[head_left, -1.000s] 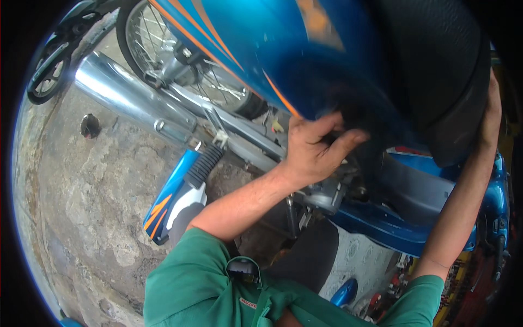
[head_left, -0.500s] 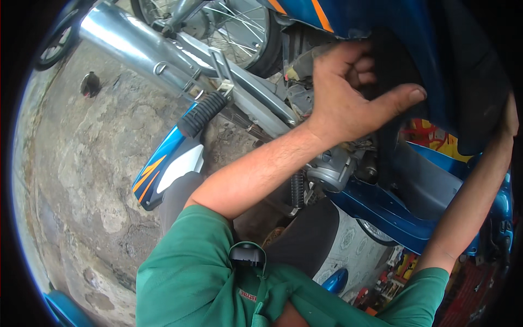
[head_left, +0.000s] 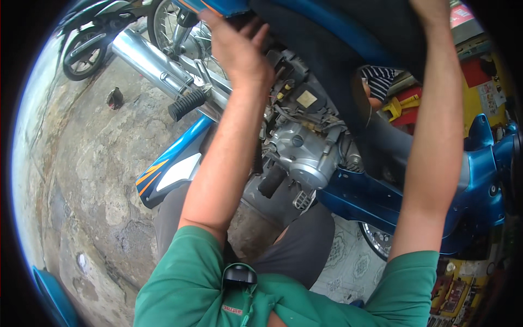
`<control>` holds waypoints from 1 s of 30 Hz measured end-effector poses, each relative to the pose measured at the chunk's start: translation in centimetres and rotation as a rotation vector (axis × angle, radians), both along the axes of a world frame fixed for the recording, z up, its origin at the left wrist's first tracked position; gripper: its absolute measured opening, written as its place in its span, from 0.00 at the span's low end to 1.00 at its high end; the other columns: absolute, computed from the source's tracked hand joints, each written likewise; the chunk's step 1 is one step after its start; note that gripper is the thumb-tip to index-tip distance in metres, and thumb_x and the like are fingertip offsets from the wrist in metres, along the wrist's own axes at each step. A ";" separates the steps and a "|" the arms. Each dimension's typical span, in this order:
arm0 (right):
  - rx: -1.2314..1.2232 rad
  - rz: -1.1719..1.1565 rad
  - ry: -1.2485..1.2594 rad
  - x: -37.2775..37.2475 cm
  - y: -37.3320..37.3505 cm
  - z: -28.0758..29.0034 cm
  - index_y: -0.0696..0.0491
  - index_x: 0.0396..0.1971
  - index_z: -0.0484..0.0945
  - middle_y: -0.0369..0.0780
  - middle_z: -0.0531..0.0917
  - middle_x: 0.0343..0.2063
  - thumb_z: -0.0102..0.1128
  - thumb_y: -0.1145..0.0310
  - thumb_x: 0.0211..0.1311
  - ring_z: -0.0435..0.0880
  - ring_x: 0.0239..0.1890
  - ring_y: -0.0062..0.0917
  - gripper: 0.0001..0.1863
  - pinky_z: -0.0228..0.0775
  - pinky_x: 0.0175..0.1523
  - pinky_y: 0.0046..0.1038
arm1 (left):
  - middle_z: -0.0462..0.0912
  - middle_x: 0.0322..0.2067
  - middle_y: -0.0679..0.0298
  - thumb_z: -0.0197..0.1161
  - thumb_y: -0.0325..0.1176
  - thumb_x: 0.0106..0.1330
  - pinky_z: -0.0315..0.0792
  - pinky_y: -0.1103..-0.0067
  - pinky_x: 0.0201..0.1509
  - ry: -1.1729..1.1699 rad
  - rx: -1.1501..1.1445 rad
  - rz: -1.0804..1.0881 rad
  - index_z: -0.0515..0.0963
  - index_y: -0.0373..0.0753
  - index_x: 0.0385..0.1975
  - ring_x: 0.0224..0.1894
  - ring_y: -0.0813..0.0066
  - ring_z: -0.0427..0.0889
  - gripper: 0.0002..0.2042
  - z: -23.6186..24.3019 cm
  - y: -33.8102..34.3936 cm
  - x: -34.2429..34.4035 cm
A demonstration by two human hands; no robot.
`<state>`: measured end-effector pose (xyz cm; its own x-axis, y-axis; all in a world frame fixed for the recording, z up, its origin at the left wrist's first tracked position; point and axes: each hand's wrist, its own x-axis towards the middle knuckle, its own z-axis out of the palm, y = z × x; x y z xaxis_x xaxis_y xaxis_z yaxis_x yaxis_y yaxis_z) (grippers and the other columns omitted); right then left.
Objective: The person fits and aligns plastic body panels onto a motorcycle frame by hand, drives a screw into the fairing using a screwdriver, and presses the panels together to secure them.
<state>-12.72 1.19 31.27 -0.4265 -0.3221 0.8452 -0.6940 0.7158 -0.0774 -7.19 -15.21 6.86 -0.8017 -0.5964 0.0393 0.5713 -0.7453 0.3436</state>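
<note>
In the upper left of the frame we note a silver muffler (head_left: 150,60), with a striped blue panel (head_left: 166,169) below it. Next, the left hand (head_left: 239,52), fingers parted, is at the left end of a blue-and-black body cover (head_left: 338,35). This cover lies top centre, its long axis running across the frame between the hands; we find neither clearly nearer. Beneath it, the exposed engine (head_left: 302,155) and blue leg shield (head_left: 365,201) restrict clearance. At upper right, the right hand (head_left: 433,10) meets the cover's edge; its fingers being hidden, we cannot tell its grip.
</note>
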 end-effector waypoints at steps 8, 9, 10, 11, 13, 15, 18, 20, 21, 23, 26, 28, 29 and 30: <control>0.281 -0.133 0.187 7.3 5.2 -5.2 0.53 0.56 0.83 0.46 0.85 0.53 0.56 0.47 0.74 0.83 0.57 0.36 0.26 0.72 0.63 0.34 | 0.72 0.60 0.56 0.45 0.60 0.79 0.65 0.70 0.66 -0.061 -0.073 0.187 0.61 0.32 0.68 0.61 0.67 0.70 0.35 2.9 0.7 3.7; 0.298 -0.126 0.199 8.0 5.8 -5.0 0.53 0.56 0.83 0.46 0.85 0.53 0.56 0.47 0.74 0.83 0.57 0.36 0.26 0.72 0.63 0.34 | 0.72 0.60 0.57 0.45 0.58 0.79 0.64 0.72 0.66 -0.024 -0.068 0.255 0.60 0.33 0.69 0.60 0.67 0.70 0.33 3.1 1.1 3.7; 0.248 -0.089 0.137 8.6 6.1 -4.7 0.54 0.53 0.84 0.46 0.85 0.51 0.59 0.50 0.73 0.84 0.56 0.37 0.23 0.72 0.62 0.35 | 0.72 0.60 0.57 0.45 0.58 0.79 0.64 0.72 0.66 -0.030 -0.051 0.261 0.60 0.33 0.69 0.60 0.67 0.70 0.33 3.9 1.3 4.5; 0.201 -0.054 0.070 9.2 6.4 -4.6 0.56 0.50 0.84 0.46 0.85 0.48 0.62 0.53 0.72 0.84 0.54 0.37 0.21 0.73 0.61 0.35 | 0.71 0.62 0.58 0.45 0.58 0.79 0.62 0.68 0.67 -0.060 -0.079 0.298 0.61 0.35 0.69 0.62 0.67 0.69 0.33 4.6 1.6 5.3; 0.210 -0.024 0.019 10.4 6.5 -3.7 0.57 0.49 0.84 0.46 0.85 0.49 0.63 0.56 0.71 0.84 0.54 0.37 0.19 0.73 0.60 0.35 | 0.69 0.65 0.60 0.44 0.59 0.79 0.58 0.60 0.68 -0.147 -0.137 0.369 0.63 0.39 0.69 0.66 0.66 0.68 0.31 6.9 1.3 7.4; 0.209 0.016 0.018 11.5 6.6 -3.1 0.57 0.49 0.84 0.45 0.85 0.49 0.63 0.61 0.70 0.83 0.54 0.38 0.16 0.72 0.60 0.35 | 0.69 0.65 0.60 0.44 0.58 0.79 0.59 0.62 0.68 -0.148 -0.125 0.355 0.62 0.39 0.69 0.66 0.66 0.68 0.31 8.6 1.0 8.5; 0.237 0.047 0.063 14.5 8.3 -4.4 0.56 0.46 0.84 0.47 0.85 0.48 0.62 0.70 0.67 0.83 0.53 0.41 0.11 0.72 0.60 0.38 | 0.68 0.65 0.60 0.45 0.56 0.80 0.59 0.65 0.68 -0.144 -0.134 0.305 0.61 0.39 0.69 0.66 0.66 0.68 0.29 11.1 0.4 10.0; 0.220 0.080 -0.144 18.5 8.6 -6.7 0.55 0.43 0.84 0.47 0.84 0.48 0.63 0.72 0.62 0.82 0.53 0.42 0.11 0.71 0.59 0.39 | 0.70 0.64 0.60 0.49 0.52 0.80 0.61 0.67 0.67 -0.168 -0.195 0.346 0.61 0.39 0.69 0.64 0.66 0.70 0.28 11.7 -0.6 10.8; 0.264 0.041 -0.248 20.4 9.7 -9.0 0.54 0.41 0.84 0.47 0.83 0.47 0.66 0.70 0.57 0.81 0.52 0.42 0.12 0.70 0.59 0.41 | 0.71 0.63 0.60 0.51 0.51 0.79 0.62 0.68 0.67 -0.177 -0.231 0.362 0.61 0.39 0.69 0.63 0.66 0.71 0.28 11.6 -0.9 11.1; 0.305 0.020 -0.618 25.8 10.9 -12.1 0.51 0.42 0.85 0.46 0.81 0.51 0.69 0.67 0.55 0.79 0.55 0.44 0.13 0.66 0.62 0.45 | 0.75 0.59 0.58 0.55 0.49 0.78 0.67 0.70 0.63 -0.256 -0.412 0.370 0.63 0.36 0.68 0.59 0.66 0.74 0.28 8.7 -2.1 10.3; 0.443 0.008 -1.024 34.4 14.5 -15.6 0.50 0.48 0.83 0.48 0.78 0.56 0.72 0.56 0.57 0.76 0.60 0.46 0.22 0.64 0.65 0.46 | 0.84 0.46 0.53 0.66 0.44 0.73 0.74 0.72 0.58 -0.657 -1.048 0.052 0.74 0.31 0.57 0.49 0.66 0.82 0.23 -0.5 -7.5 13.1; 0.569 -0.118 -1.427 40.5 18.4 -15.0 0.50 0.61 0.76 0.51 0.74 0.62 0.68 0.47 0.62 0.72 0.66 0.47 0.32 0.62 0.70 0.46 | 0.83 0.54 0.43 0.74 0.56 0.61 0.74 0.64 0.61 -1.034 -1.477 -0.682 0.76 0.29 0.57 0.57 0.50 0.82 0.36 -5.4 -11.3 19.2; 0.619 -0.139 -1.676 42.5 19.0 -14.4 0.49 0.68 0.71 0.52 0.71 0.67 0.65 0.43 0.65 0.69 0.70 0.47 0.37 0.59 0.73 0.46 | 0.81 0.58 0.41 0.76 0.58 0.55 0.72 0.63 0.65 -0.997 -1.780 -0.788 0.75 0.30 0.61 0.61 0.46 0.80 0.42 -10.3 -15.1 25.6; 0.506 -0.364 -1.939 44.5 20.3 -12.8 0.51 0.71 0.67 0.52 0.69 0.69 0.61 0.38 0.66 0.67 0.71 0.47 0.42 0.58 0.75 0.44 | 0.78 0.60 0.39 0.77 0.58 0.54 0.72 0.64 0.67 -0.900 -1.713 -0.911 0.72 0.31 0.65 0.63 0.48 0.78 0.45 -8.4 -14.3 29.7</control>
